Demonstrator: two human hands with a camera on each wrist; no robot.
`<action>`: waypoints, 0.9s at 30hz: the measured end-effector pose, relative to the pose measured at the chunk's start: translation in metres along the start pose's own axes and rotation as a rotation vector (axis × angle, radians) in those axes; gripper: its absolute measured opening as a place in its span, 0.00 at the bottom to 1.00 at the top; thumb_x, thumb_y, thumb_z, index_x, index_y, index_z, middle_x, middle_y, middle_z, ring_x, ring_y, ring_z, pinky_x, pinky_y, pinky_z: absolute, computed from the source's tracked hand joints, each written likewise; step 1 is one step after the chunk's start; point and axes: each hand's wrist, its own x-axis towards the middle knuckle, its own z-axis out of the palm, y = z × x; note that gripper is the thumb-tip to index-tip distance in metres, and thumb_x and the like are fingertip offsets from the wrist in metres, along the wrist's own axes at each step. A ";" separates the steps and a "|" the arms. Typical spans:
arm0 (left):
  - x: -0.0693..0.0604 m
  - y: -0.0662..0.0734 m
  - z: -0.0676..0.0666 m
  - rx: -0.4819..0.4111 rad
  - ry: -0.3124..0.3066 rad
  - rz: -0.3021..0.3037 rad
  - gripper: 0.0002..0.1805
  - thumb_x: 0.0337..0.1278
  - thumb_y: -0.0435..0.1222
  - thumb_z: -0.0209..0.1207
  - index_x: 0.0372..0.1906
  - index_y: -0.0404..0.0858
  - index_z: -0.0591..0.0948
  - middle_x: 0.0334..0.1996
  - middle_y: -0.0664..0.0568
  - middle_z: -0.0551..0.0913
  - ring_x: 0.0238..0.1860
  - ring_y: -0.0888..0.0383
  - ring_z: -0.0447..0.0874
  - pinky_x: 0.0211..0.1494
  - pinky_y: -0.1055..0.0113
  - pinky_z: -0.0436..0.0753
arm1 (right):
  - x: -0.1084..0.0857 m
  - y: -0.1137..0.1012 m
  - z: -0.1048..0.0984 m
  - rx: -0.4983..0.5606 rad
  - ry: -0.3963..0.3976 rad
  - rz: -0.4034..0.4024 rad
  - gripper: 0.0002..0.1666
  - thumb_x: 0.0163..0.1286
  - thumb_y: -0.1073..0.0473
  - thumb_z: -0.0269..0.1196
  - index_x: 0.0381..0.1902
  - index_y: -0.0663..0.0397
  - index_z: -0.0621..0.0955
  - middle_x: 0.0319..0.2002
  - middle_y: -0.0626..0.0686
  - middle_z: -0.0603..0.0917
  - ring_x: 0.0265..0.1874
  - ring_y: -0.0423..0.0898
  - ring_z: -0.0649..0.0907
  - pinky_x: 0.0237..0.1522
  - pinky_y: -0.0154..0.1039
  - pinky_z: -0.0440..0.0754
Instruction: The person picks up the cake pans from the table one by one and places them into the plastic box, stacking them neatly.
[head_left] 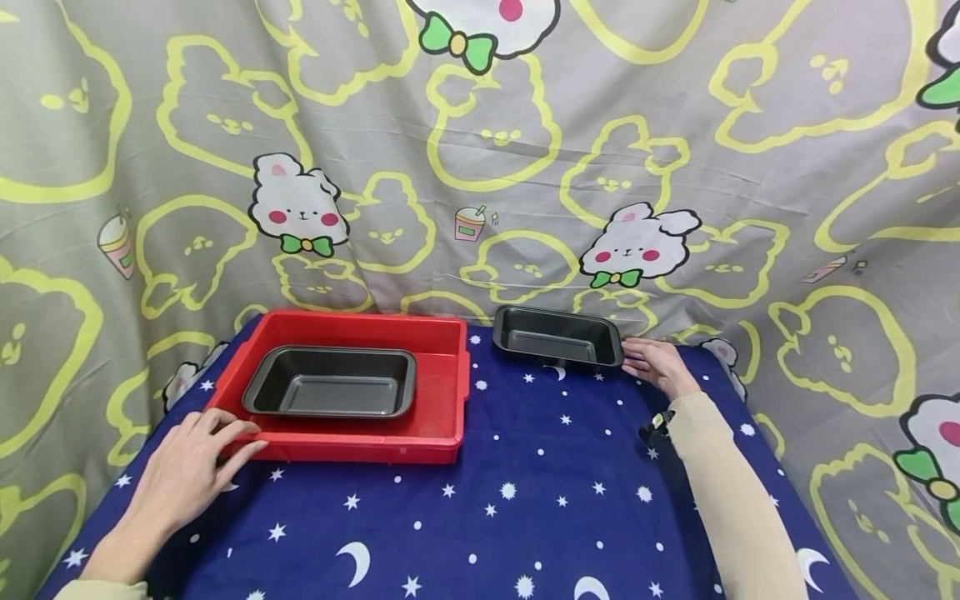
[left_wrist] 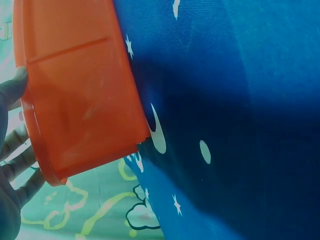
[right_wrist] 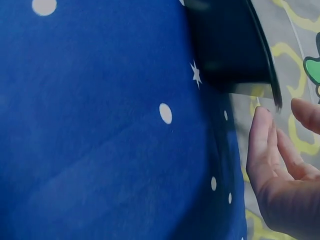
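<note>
At left, one hand (head_left: 183, 467) grips a tray (head_left: 437, 392) (pan (head_left: 330, 390) inside).

the head view is bright, softly and evenly lit, with the red tray (head_left: 438, 383) crisp. a dull sheen lies on the floor of the loaf pan (head_left: 341, 393) inside it, and the patterned curtain (head_left: 495, 125) behind it looks stretched toward the frame's edges. the left wrist view is dimmer, its blue-green cast turning the tray orange; a broad, soft-edged shadow darkens the blue cloth (left_wrist: 200, 180) beside it, and the left hand (left_wrist: 7, 200) at its rim looks dusky. in the right wrist view, the second pan (right_wrist: 230, 45), right of the tray, is nearly black and slightly blurred, while the right hand (right_wrist: 285, 180) catches more light.
</note>
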 end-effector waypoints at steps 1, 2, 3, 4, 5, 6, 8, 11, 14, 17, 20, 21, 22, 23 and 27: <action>0.000 0.000 0.000 -0.001 0.000 -0.001 0.15 0.41 0.42 0.78 0.36 0.47 0.87 0.35 0.48 0.81 0.37 0.46 0.75 0.39 0.52 0.70 | 0.001 0.000 0.001 -0.010 0.000 0.001 0.19 0.79 0.64 0.60 0.65 0.56 0.77 0.32 0.40 0.88 0.35 0.38 0.87 0.46 0.35 0.88; 0.000 0.000 0.000 -0.002 0.000 -0.001 0.14 0.41 0.42 0.78 0.36 0.47 0.87 0.35 0.49 0.81 0.37 0.46 0.75 0.39 0.52 0.70 | 0.002 0.000 0.003 -0.020 0.006 0.000 0.25 0.79 0.64 0.60 0.71 0.58 0.73 0.32 0.40 0.88 0.35 0.37 0.87 0.46 0.34 0.88; 0.000 0.000 0.000 -0.002 0.000 -0.002 0.14 0.41 0.42 0.78 0.36 0.47 0.87 0.35 0.49 0.81 0.37 0.46 0.75 0.39 0.52 0.70 | 0.003 0.000 0.004 -0.029 0.005 -0.002 0.30 0.80 0.64 0.60 0.76 0.61 0.69 0.32 0.39 0.88 0.35 0.36 0.87 0.45 0.34 0.88; 0.000 0.000 0.000 -0.003 0.001 -0.002 0.14 0.41 0.42 0.78 0.36 0.47 0.87 0.35 0.49 0.81 0.37 0.46 0.75 0.39 0.52 0.70 | 0.004 -0.001 0.005 -0.034 0.012 -0.004 0.34 0.80 0.63 0.60 0.78 0.62 0.66 0.32 0.39 0.88 0.35 0.36 0.87 0.44 0.33 0.87; 0.000 0.000 0.000 -0.002 0.001 -0.002 0.14 0.41 0.42 0.78 0.36 0.47 0.87 0.35 0.49 0.81 0.37 0.46 0.75 0.39 0.52 0.70 | 0.005 -0.001 0.006 -0.041 0.006 -0.007 0.37 0.80 0.63 0.60 0.81 0.63 0.62 0.32 0.38 0.88 0.35 0.35 0.87 0.44 0.33 0.87; 0.000 0.000 0.000 -0.002 0.001 -0.002 0.14 0.41 0.42 0.78 0.36 0.47 0.87 0.35 0.49 0.81 0.37 0.46 0.75 0.39 0.52 0.70 | 0.005 -0.002 0.007 -0.044 0.005 -0.009 0.38 0.80 0.63 0.60 0.81 0.64 0.60 0.32 0.38 0.88 0.35 0.34 0.88 0.43 0.32 0.86; 0.000 0.000 0.000 0.000 0.001 -0.002 0.14 0.41 0.42 0.77 0.36 0.47 0.87 0.35 0.48 0.81 0.37 0.46 0.75 0.39 0.52 0.70 | 0.006 -0.003 0.009 -0.053 0.005 -0.010 0.40 0.80 0.63 0.60 0.82 0.65 0.59 0.31 0.37 0.88 0.35 0.34 0.88 0.42 0.31 0.86; 0.000 0.000 0.000 0.001 -0.002 -0.004 0.14 0.41 0.42 0.78 0.36 0.47 0.87 0.35 0.48 0.81 0.37 0.46 0.75 0.39 0.52 0.70 | 0.008 -0.004 0.010 -0.056 0.005 0.000 0.40 0.80 0.63 0.60 0.82 0.65 0.58 0.30 0.37 0.87 0.34 0.34 0.88 0.41 0.31 0.85; 0.001 0.000 -0.001 0.001 -0.002 -0.003 0.14 0.41 0.42 0.78 0.36 0.47 0.87 0.35 0.48 0.81 0.36 0.47 0.75 0.38 0.52 0.70 | 0.009 -0.004 0.010 -0.058 0.008 0.008 0.40 0.80 0.63 0.60 0.82 0.65 0.58 0.30 0.37 0.87 0.33 0.34 0.87 0.40 0.31 0.85; 0.001 0.000 -0.001 0.001 -0.003 0.000 0.14 0.41 0.42 0.78 0.36 0.47 0.87 0.35 0.48 0.81 0.36 0.47 0.74 0.38 0.53 0.70 | 0.010 -0.003 0.010 -0.062 0.005 0.013 0.41 0.80 0.64 0.60 0.83 0.65 0.57 0.29 0.37 0.87 0.32 0.34 0.87 0.39 0.31 0.85; 0.001 0.001 -0.001 0.005 -0.008 -0.001 0.15 0.41 0.42 0.78 0.36 0.46 0.87 0.35 0.48 0.81 0.36 0.47 0.74 0.38 0.53 0.70 | 0.011 -0.002 0.009 -0.065 -0.017 0.024 0.43 0.80 0.64 0.60 0.84 0.64 0.54 0.29 0.37 0.87 0.32 0.34 0.87 0.39 0.31 0.85; 0.000 0.001 -0.001 0.006 -0.009 -0.001 0.15 0.41 0.42 0.78 0.37 0.46 0.88 0.35 0.48 0.81 0.36 0.47 0.74 0.38 0.53 0.70 | 0.011 -0.001 0.009 -0.064 -0.024 0.028 0.43 0.80 0.64 0.60 0.84 0.64 0.53 0.29 0.37 0.87 0.32 0.34 0.87 0.39 0.31 0.84; 0.000 0.001 -0.001 0.006 -0.010 -0.002 0.15 0.41 0.42 0.78 0.37 0.46 0.88 0.35 0.48 0.81 0.36 0.47 0.74 0.38 0.53 0.70 | 0.011 -0.001 0.009 -0.063 -0.030 0.032 0.44 0.80 0.64 0.60 0.84 0.64 0.52 0.30 0.38 0.87 0.32 0.34 0.87 0.39 0.31 0.84; 0.000 0.001 -0.001 0.007 -0.012 -0.003 0.15 0.41 0.42 0.78 0.37 0.46 0.88 0.35 0.48 0.81 0.36 0.47 0.74 0.38 0.53 0.70 | 0.011 0.000 0.009 -0.063 -0.036 0.034 0.44 0.80 0.64 0.60 0.84 0.64 0.52 0.30 0.38 0.87 0.32 0.34 0.87 0.39 0.31 0.84; 0.000 0.001 -0.001 0.007 -0.010 -0.004 0.15 0.41 0.42 0.78 0.37 0.46 0.88 0.35 0.48 0.81 0.37 0.47 0.75 0.39 0.53 0.70 | 0.009 0.002 0.010 -0.059 -0.044 0.035 0.39 0.79 0.65 0.59 0.81 0.64 0.58 0.31 0.39 0.88 0.32 0.36 0.87 0.38 0.32 0.84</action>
